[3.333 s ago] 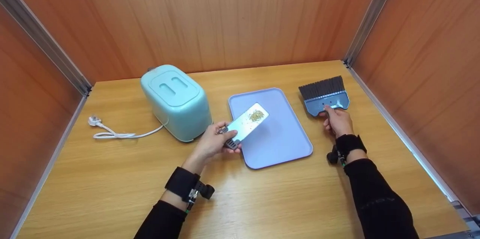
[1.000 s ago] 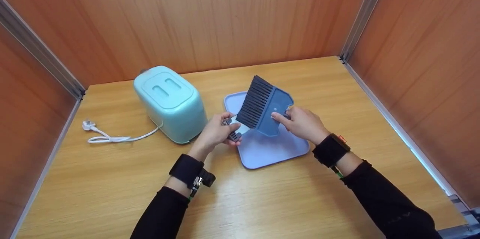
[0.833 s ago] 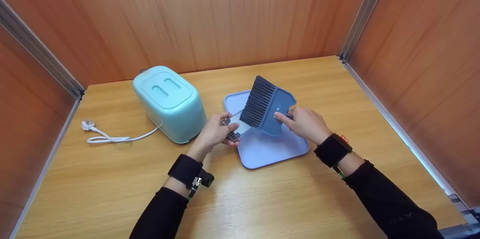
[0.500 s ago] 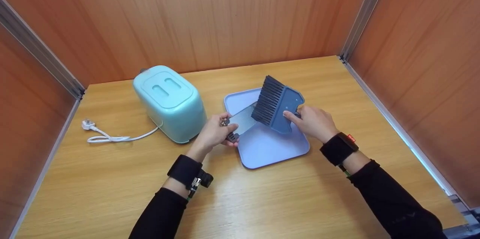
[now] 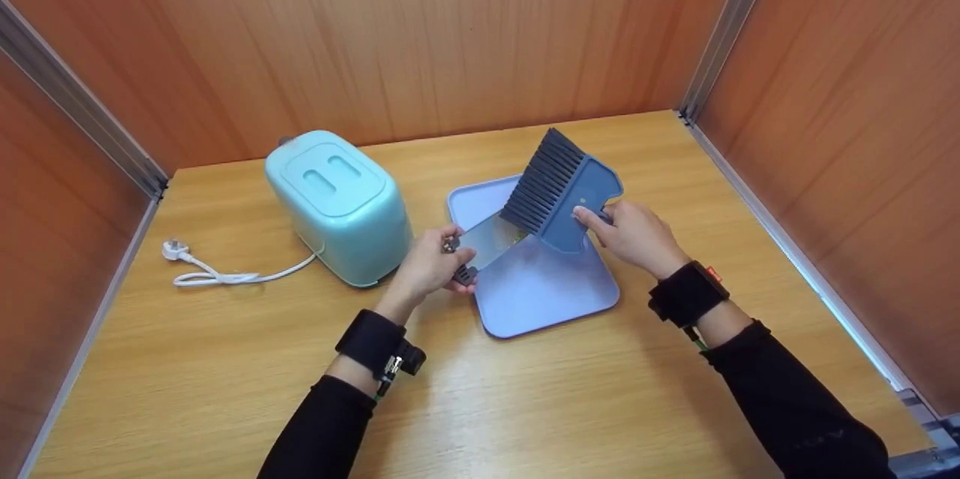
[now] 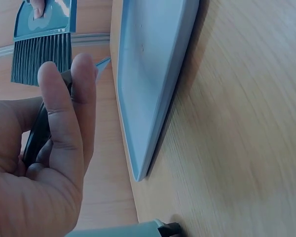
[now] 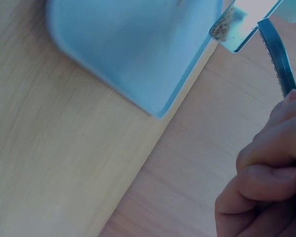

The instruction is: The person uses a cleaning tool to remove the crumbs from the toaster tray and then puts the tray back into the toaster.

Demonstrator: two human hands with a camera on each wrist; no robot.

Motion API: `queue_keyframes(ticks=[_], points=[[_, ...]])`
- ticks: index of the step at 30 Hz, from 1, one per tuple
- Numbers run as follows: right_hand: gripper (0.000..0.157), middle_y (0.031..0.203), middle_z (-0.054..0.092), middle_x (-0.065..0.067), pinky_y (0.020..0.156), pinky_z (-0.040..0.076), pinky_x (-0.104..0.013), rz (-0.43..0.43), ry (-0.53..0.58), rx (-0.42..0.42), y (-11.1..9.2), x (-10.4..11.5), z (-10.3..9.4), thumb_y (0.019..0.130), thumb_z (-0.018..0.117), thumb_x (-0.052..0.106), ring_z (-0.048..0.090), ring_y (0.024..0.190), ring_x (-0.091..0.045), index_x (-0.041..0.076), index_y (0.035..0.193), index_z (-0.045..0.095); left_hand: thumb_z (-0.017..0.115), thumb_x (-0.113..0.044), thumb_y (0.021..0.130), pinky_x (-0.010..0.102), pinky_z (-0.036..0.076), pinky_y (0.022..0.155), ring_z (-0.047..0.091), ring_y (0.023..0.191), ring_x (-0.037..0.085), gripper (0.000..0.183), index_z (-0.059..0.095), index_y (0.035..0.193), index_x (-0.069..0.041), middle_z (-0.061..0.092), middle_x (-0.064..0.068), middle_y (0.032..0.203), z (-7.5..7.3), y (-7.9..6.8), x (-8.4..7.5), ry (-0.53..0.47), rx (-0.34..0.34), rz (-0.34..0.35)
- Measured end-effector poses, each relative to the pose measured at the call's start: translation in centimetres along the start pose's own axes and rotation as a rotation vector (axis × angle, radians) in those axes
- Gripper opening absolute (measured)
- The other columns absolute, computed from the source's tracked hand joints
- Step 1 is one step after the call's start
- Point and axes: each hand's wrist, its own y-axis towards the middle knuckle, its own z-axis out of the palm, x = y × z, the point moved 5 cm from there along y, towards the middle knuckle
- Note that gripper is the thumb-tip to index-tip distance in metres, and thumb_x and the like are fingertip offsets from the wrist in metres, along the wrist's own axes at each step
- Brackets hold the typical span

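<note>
My left hand [image 5: 429, 267] pinches the grey slotted end of a metal crumb tray [image 5: 480, 242], held slanting above a lilac serving tray [image 5: 551, 295]. Crumbs [image 7: 222, 28] lie near the crumb tray's far end in the right wrist view. A blue hand brush [image 5: 577, 209] is gripped by its handle in my right hand [image 5: 637, 239], thumb on the back of its head. Its dark bristles [image 5: 546, 179] overlap the crumb tray's far end in the head view; whether they touch is hidden. A few specks [image 6: 142, 48] show on the serving tray in the left wrist view.
Left of the serving tray stands a mint-green toaster [image 5: 341, 201], its slotted face up. Its white cord and plug [image 5: 178, 250] lie on the table at the left. Wooden walls [image 5: 450, 36] enclose the table's back and sides.
The brush came from the right to over the crumb tray. During the last second it has slid right along it, uncovering more metal. My left hand stays almost still.
</note>
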Motion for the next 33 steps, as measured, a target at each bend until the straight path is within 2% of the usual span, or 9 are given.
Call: queue_keyframes(ticks=[5,9,14,19,26,33], points=[[0.068,0.073,0.054,-0.002,0.064,0.038,-0.032,-0.013,0.043,0.020,0.1,0.7,0.9,0.104,0.049,0.072,0.056,0.071,-0.022,0.011,0.079,0.065,0.067,-0.005,0.104,0.041,0.067,0.062,0.076,0.063,0.024,0.015,0.064,0.119,-0.004,0.072,0.018,0.080,0.3,-0.2,-0.4,0.009,-0.008,0.044],[0.069,0.075,0.056,-0.003,0.066,0.040,-0.033,0.001,0.029,0.018,0.3,0.7,1.2,0.104,0.048,0.072,0.058,0.075,-0.023,0.009,0.086,0.068,0.067,-0.005,0.104,0.048,0.067,0.066,0.075,0.062,0.022,0.015,0.065,0.119,-0.004,0.072,0.017,0.084,0.9,-0.4,-0.9,0.050,-0.009,0.081],[0.064,0.076,0.047,-0.003,0.066,0.039,-0.033,0.024,-0.001,-0.012,0.3,0.1,1.1,0.106,0.049,0.068,0.056,0.075,-0.024,0.009,0.085,0.062,0.066,-0.006,0.105,0.052,0.066,0.066,0.072,0.058,0.018,0.013,0.064,0.118,-0.004,0.070,0.015,0.088,1.3,-0.7,-1.4,0.153,-0.028,0.137],[0.061,0.073,0.044,-0.002,0.064,0.039,-0.032,0.018,-0.047,-0.025,0.2,-0.5,1.0,0.107,0.050,0.066,0.056,0.072,-0.023,0.010,0.084,0.063,0.066,-0.007,0.105,0.052,0.066,0.066,0.072,0.058,0.018,0.010,0.064,0.115,-0.005,0.070,0.017,0.092,1.0,-0.9,-1.6,0.209,-0.070,0.125],[0.063,0.071,0.044,-0.002,0.063,0.037,-0.032,0.013,-0.107,-0.029,0.0,-1.3,0.9,0.107,0.050,0.066,0.055,0.070,-0.022,0.010,0.080,0.060,0.066,-0.010,0.106,0.050,0.067,0.068,0.073,0.061,0.019,0.016,0.065,0.122,-0.007,0.072,0.021,0.108,0.5,-1.0,-1.7,0.247,-0.098,0.113],[0.063,0.073,0.041,-0.003,0.064,0.034,-0.033,0.001,-0.150,-0.046,-0.4,-2.2,0.1,0.107,0.050,0.066,0.053,0.072,-0.024,0.008,0.083,0.062,0.066,-0.010,0.106,0.048,0.066,0.064,0.072,0.057,0.018,0.010,0.066,0.115,-0.007,0.072,0.019,0.098,0.3,-1.1,-1.6,0.316,-0.140,0.161]])
